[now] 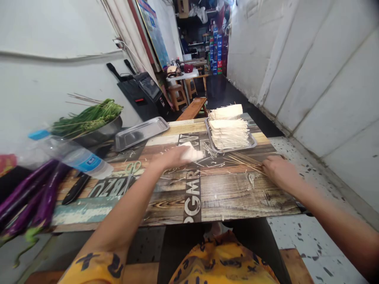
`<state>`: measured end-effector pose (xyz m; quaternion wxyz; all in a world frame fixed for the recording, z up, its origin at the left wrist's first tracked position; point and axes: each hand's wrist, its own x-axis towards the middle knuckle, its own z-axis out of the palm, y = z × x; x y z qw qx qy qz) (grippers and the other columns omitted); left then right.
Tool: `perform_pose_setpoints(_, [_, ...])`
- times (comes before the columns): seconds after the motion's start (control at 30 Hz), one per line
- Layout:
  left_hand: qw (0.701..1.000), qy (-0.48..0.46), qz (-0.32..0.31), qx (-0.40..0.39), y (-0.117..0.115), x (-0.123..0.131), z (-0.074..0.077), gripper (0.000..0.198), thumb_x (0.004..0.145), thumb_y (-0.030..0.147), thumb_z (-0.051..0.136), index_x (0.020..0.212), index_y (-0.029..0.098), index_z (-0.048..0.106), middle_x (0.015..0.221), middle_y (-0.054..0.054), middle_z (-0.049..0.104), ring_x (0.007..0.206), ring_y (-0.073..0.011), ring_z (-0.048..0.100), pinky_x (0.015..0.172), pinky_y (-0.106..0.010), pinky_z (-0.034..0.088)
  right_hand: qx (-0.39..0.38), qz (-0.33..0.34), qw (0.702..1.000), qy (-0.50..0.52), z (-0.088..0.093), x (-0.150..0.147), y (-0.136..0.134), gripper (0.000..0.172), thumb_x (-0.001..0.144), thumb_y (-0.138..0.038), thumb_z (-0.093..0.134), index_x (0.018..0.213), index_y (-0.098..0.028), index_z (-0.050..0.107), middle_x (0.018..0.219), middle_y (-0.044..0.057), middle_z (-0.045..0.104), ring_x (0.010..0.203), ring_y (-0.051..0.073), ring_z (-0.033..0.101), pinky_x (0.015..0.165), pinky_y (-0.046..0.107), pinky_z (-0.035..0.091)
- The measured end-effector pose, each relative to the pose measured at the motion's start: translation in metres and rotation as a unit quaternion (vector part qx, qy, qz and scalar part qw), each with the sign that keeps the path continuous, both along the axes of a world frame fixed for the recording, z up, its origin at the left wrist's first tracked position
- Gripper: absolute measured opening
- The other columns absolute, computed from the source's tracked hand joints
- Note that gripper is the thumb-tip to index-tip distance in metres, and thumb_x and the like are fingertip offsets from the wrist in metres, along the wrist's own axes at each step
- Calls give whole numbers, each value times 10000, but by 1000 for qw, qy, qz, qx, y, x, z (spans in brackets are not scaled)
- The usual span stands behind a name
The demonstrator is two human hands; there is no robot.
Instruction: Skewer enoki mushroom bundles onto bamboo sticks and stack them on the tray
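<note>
My left hand is closed around a small white bunch of enoki mushrooms above the middle of the table; the bunch is slightly blurred. At the table's right edge, my right hand has its fingers curled over the near ends of several thin wooden skewers, which fan out on the tabletop. Beyond the skewers, a plastic tray carries stacked enoki bunches. Loose enoki strands lie scattered between the tray and my left hand.
On the left are a clear tray, a metal bowl of green vegetables, a tilted water bottle, purple eggplants, a black-handled knife and scissors. A wooden bench stands beyond the table.
</note>
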<state>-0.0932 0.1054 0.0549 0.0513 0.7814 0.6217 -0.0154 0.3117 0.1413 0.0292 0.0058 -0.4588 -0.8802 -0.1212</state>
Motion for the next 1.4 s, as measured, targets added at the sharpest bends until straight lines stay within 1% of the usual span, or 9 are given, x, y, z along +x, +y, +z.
perform_pose_setpoints(0.17, [1000, 10, -6, -29, 5, -4, 14, 552, 847, 412, 453, 1342, 174, 504, 1251, -113, 640, 1086, -261, 620, 917, -327, 457, 14, 13, 1000, -20, 1, -2, -1, 209, 873, -85, 451, 733, -141, 595, 752, 94, 590, 737, 209, 543, 590, 313, 269])
perform_pose_setpoints(0.33, [1000, 21, 19, -14, 11, -1, 8, 570, 782, 260, 473, 1338, 139, 516, 1168, -153, 676, 1018, -283, 645, 880, -353, 472, 55, 38, 998, -13, 2, -4, -2, 188, 863, -82, 466, 738, -131, 598, 744, 99, 596, 724, 222, 535, 605, 323, 266])
perform_pose_setpoints(0.57, [994, -50, 69, 71, 9, -10, 6, 459, 869, 333, 356, 1188, 163, 640, 1194, -99, 678, 1095, -242, 614, 948, -319, 448, 119, 57, 991, 38, 9, -1, 2, 205, 888, -104, 427, 778, -131, 598, 792, 109, 606, 762, 227, 527, 680, 333, 303])
perform_pose_setpoints(0.8, [953, -152, 163, 203, -35, -19, 35, 633, 920, 515, 246, 1194, 65, 597, 1022, -96, 704, 900, -233, 647, 768, -310, 517, 90, 85, 981, 150, 10, 10, -27, 212, 935, -178, 395, 818, -156, 570, 794, 66, 597, 744, 179, 548, 644, 281, 363])
perform_pose_setpoints(0.97, [908, -235, 217, 269, -81, 22, 39, 519, 890, 540, 428, 1127, 135, 650, 960, -56, 719, 870, -237, 666, 782, -334, 530, 6, 81, 973, 214, -16, 26, -77, 215, 950, -204, 386, 847, -169, 572, 813, 63, 606, 749, 186, 571, 655, 284, 409])
perform_pose_setpoints(1.07, [935, -198, 137, 261, -90, 71, 19, 432, 945, 414, 375, 1230, 179, 599, 1199, -66, 669, 1103, -240, 616, 961, -374, 481, -18, 31, 977, 208, -21, 35, -90, 236, 952, -219, 377, 903, -162, 601, 865, 82, 642, 781, 206, 602, 652, 297, 432])
perform_pose_setpoints(1.2, [971, -142, -15, 192, -82, 134, -20, 415, 914, 188, 345, 1273, 194, 553, 1276, -75, 630, 1189, -212, 574, 1048, -398, 431, -54, -15, 954, 293, -14, 34, -100, 261, 941, -247, 390, 974, -152, 630, 951, 113, 683, 873, 227, 638, 724, 322, 479])
perform_pose_setpoints(1.3, [987, -72, -75, 124, -77, 154, -29, 447, 900, 230, 422, 1336, 159, 490, 1344, -130, 569, 1255, -263, 514, 1090, -483, 364, -143, -22, 884, 445, -13, 24, -119, 250, 931, -289, 431, 1027, -166, 626, 816, 57, 692, 709, 165, 639, 651, 274, 494])
perform_pose_setpoints(1.4, [990, -12, -129, 52, -76, 144, -17, 625, 881, 462, 508, 1407, 143, 398, 1469, -162, 422, 1361, -308, 381, 1126, -536, 281, -266, -52, 794, 545, -17, 14, -146, 275, 939, -314, 430, 1081, -155, 604, 565, -35, 567, 479, 112, 525, 471, 218, 426])
